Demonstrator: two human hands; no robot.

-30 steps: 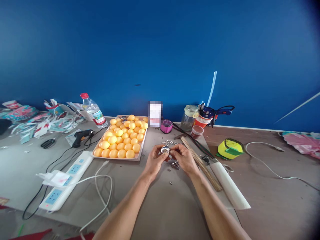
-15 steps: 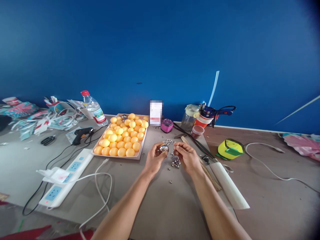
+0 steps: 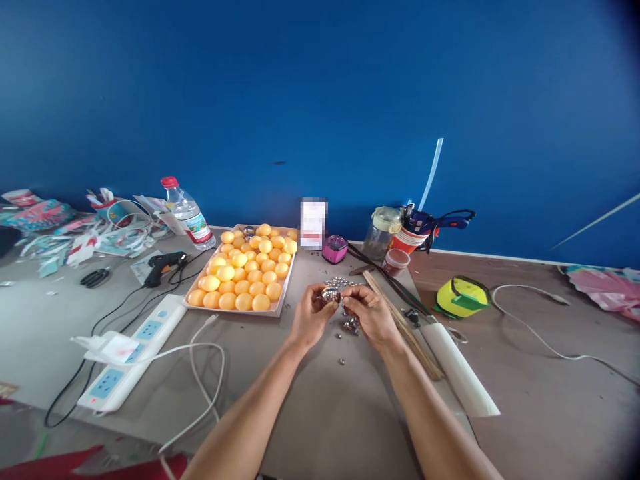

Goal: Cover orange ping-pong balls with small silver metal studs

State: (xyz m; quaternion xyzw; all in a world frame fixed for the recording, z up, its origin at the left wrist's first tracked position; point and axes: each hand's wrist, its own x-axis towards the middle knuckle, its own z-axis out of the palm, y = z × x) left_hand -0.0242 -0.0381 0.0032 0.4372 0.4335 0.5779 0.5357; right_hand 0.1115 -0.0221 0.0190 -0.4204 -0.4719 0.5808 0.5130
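Observation:
My left hand [image 3: 311,316] grips a shiny silver ball [image 3: 331,295] between thumb and fingers. Right beside it, my right hand [image 3: 371,312] has thumb and forefinger pinched together against the ball's right side. Whatever sits in that pinch is too small to make out. Small silver beads [image 3: 352,325] lie in a heap on the table below the fingers. More silver beads [image 3: 336,282] are spread just beyond my hands, and a single bead [image 3: 342,362] rests nearer to me.
On the left stands a tray [image 3: 278,310] of orange balls, with a power strip [image 3: 150,347], cables and a glue gun [image 3: 163,267] beyond. A purple container [image 3: 335,249], a lidded jar [image 3: 383,233], wooden sticks [image 3: 415,340] and a yellow-green container [image 3: 462,297] stand or lie to the right.
My right hand has moved left, bringing its pinched fingertips up to the silver ball. The left hand still holds the ball in nearly the same place.

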